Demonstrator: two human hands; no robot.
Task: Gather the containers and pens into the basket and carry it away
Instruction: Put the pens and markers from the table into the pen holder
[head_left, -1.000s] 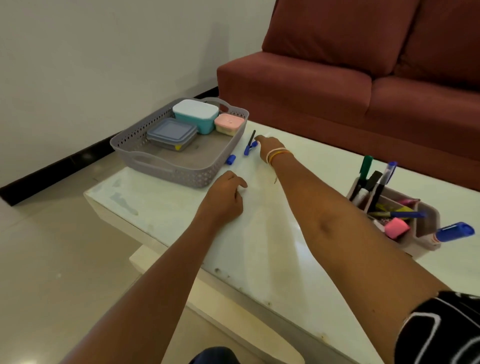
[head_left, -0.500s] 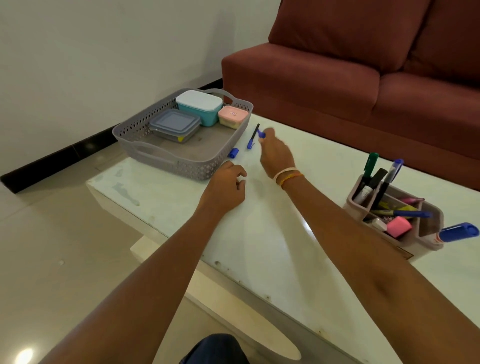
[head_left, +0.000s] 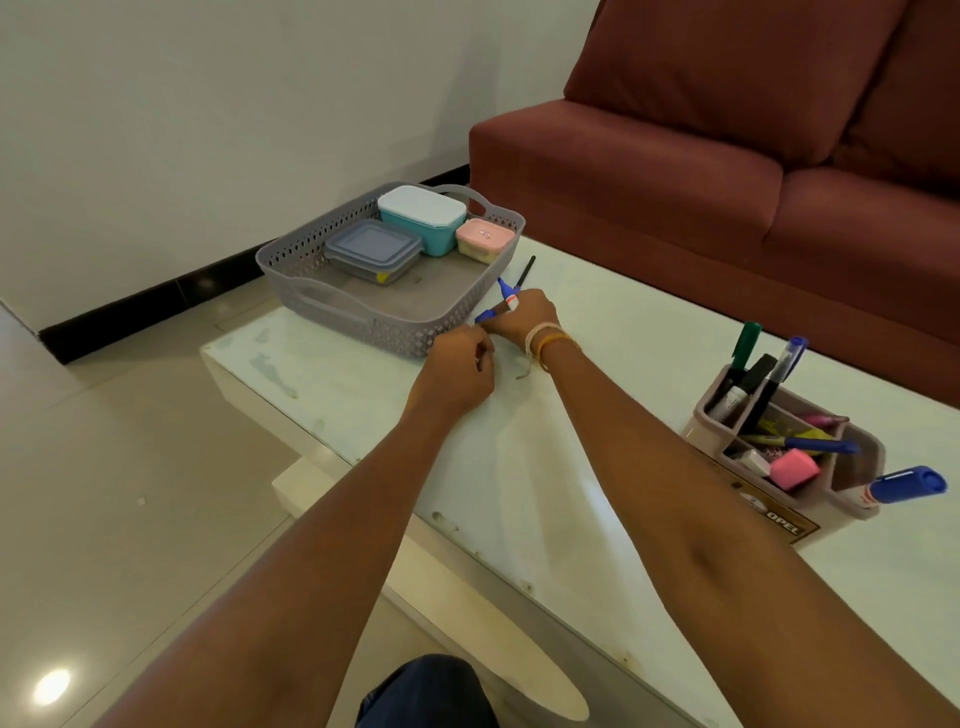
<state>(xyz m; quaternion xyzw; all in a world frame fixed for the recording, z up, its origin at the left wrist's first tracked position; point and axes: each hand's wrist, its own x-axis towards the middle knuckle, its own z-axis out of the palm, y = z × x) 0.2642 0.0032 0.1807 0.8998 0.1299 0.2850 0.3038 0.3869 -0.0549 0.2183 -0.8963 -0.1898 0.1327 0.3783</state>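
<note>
A grey perforated basket (head_left: 363, 318) stands at the table's far left corner. It holds a teal container with a white lid (head_left: 422, 218), a flat grey-blue container (head_left: 372, 249) and a small pink one (head_left: 485, 242). My right hand (head_left: 523, 318) is shut on a blue pen (head_left: 507, 294), whose tip points up and left beside the basket's right wall. A loose blue cap (head_left: 485, 315) sits at that hand's fingertips. A black pen (head_left: 525, 269) lies on the table just beyond. My left hand (head_left: 457, 371) rests curled on the table, close to the cap, with nothing visible in it.
A beige desk organizer (head_left: 852, 467) with several markers and a pink eraser stands at the right, with a blue marker (head_left: 906, 486) sticking out of it. A dark red sofa (head_left: 727, 182) runs behind the white table (head_left: 597, 415). Tiled floor lies to the left.
My right hand took the blue pen from beside the black pen and drew back toward the loose cap. My left hand edged forward toward it.
</note>
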